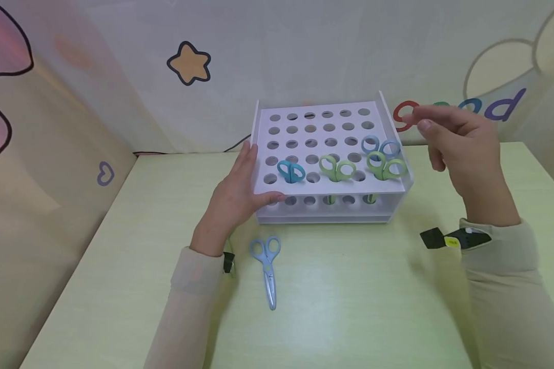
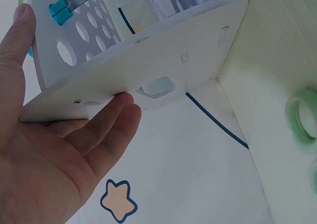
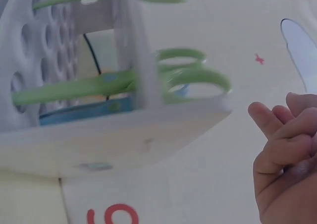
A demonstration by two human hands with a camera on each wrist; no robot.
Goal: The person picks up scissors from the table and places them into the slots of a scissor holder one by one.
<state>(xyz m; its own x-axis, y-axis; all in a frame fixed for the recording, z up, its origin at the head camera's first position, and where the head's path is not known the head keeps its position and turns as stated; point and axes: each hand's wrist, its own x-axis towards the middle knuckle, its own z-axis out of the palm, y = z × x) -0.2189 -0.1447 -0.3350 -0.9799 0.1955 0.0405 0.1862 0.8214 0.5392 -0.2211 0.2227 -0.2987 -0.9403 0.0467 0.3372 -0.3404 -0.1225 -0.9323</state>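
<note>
A white rack (image 1: 323, 212) with rows of round holes stands on the table. My left hand (image 1: 232, 197) holds its left side, thumb at the front corner and fingers against the outer side panel (image 2: 163, 60). Teal scissors (image 1: 291, 172), light green scissors (image 1: 336, 168), a second green pair (image 1: 385, 166) and blue scissors (image 1: 381, 146) stand handles-up in the holes. To the rack's right, my right hand (image 1: 466, 143) hovers with loosely bent fingers, holding nothing. Another blue pair of scissors (image 1: 267, 271) lies before the rack. Green loops (image 2: 302, 120) show beside the left wrist, mostly hidden in the head view.
A pale table (image 1: 350, 297) carries everything. Behind it hangs a light backdrop (image 1: 277, 51) with a printed star (image 1: 189, 63) and coloured letters (image 1: 505, 105). A dark cable (image 1: 237, 143) runs behind the rack.
</note>
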